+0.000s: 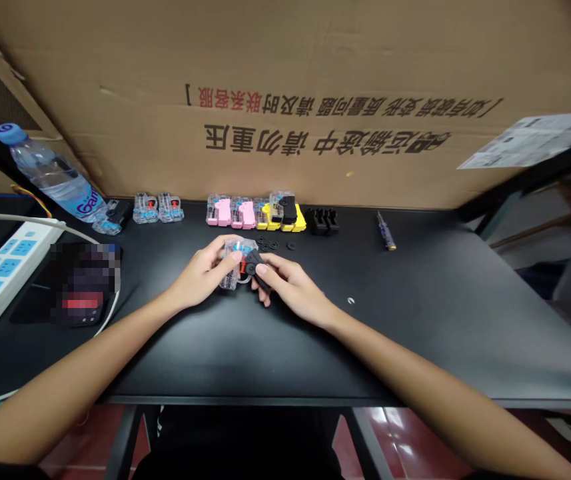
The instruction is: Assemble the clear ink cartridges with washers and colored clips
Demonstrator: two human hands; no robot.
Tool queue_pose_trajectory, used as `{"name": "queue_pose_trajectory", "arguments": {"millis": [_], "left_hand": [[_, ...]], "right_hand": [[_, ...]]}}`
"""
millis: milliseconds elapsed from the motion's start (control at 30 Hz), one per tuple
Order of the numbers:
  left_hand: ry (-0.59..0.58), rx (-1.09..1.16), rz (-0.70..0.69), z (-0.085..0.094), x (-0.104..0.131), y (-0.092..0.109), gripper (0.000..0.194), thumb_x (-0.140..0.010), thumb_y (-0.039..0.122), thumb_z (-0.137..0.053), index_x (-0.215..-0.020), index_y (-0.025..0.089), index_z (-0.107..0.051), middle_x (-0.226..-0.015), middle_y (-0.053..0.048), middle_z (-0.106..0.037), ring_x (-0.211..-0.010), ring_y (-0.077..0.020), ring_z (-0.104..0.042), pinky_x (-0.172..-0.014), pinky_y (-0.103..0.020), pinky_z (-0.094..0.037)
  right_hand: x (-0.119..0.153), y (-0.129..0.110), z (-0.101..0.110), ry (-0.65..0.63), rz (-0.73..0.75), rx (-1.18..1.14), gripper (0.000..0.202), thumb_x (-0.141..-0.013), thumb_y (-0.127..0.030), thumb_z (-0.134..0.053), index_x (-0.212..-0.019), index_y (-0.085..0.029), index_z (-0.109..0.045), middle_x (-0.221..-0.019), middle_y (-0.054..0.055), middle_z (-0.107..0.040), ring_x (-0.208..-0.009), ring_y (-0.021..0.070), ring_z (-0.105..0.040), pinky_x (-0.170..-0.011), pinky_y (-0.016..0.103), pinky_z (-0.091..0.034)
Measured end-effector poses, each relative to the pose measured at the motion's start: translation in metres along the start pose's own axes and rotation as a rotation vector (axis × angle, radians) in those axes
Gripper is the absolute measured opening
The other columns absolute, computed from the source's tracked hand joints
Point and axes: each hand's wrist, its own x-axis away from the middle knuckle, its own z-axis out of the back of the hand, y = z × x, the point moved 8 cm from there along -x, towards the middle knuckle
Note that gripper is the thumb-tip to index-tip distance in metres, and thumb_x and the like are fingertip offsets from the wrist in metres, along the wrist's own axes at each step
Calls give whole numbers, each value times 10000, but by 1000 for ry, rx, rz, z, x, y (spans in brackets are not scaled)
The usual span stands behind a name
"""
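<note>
My left hand (pixel 208 270) is closed round a clear plastic housing (pixel 230 277) with blue and red parts inside. In my right hand (pixel 298 287) is a black plastic cover piece (pixel 254 263), which meets the right side of the clear housing; whether the two are joined I cannot tell. Several small black rings (pixel 267 245) lie on the table just beyond my hands. Behind them stands a row of similar units, with pink covers (pixel 224 212), yellow covers (pixel 299 220) and a black cover (pixel 288 210). My fingers hide part of both held pieces.
Two clear housings (pixel 158 208) stand at the back left, near a water bottle (pixel 58 175). Black parts (pixel 324 221) and a screwdriver (pixel 386 232) lie at the back right. A small white clip (pixel 350 301) rests rightward. A power strip (pixel 12 267) and phone (pixel 85 287) occupy the left.
</note>
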Motion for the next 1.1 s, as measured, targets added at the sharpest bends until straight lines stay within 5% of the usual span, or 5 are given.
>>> {"name": "queue_pose_trajectory", "arguments": {"millis": [333, 600, 767, 967, 1100], "left_hand": [[68, 46, 34, -1, 3, -5, 493, -1032, 641, -592, -1283, 219, -558, -847, 1, -684, -762, -188, -647, -721, -308, -532], [41, -113, -49, -10, 5, 3, 456, -1106, 586, -473, -1342, 197, -452, -953, -30, -695, -876, -204, -661, -867, -356, -524], [14, -45, -27, -15, 7, 1, 481, -1117, 613, -439, -1356, 196, -452, -875, -9, -656, -784, -185, -627, -759, -318, -513], [140, 34, 53, 3, 3, -11, 519, -1089, 676, -460, -1334, 220, -502, -851, 2, -617, -579, -137, -496, -511, -264, -393], [128, -84, 0, 5, 3, -5, 498, -1097, 646, -469, -1342, 212, -489, -927, -20, -667, -757, -180, -618, -701, -303, -516]], "right_hand": [[-1, 6, 2, 53, 9, -38, 555, -982, -638, -721, -1294, -183, -667, -840, 7, -685, -597, 127, -637, -554, 280, -610], [-2, 9, 6, 94, 23, -76, 553, -983, -641, -722, -1256, -162, -676, -843, 9, -682, -596, 117, -647, -571, 266, -607], [-2, 8, 4, 64, 39, -68, 604, -971, -671, -718, -1299, -166, -666, -847, 12, -680, -631, 133, -665, -589, 279, -621], [-1, 13, 3, 76, 16, -80, 584, -973, -664, -720, -1277, -170, -646, -857, 17, -690, -626, 127, -652, -559, 269, -605], [-2, 12, 5, 114, 30, -108, 555, -969, -663, -724, -1235, -184, -634, -892, 23, -689, -657, 132, -664, -551, 268, -613]]}}
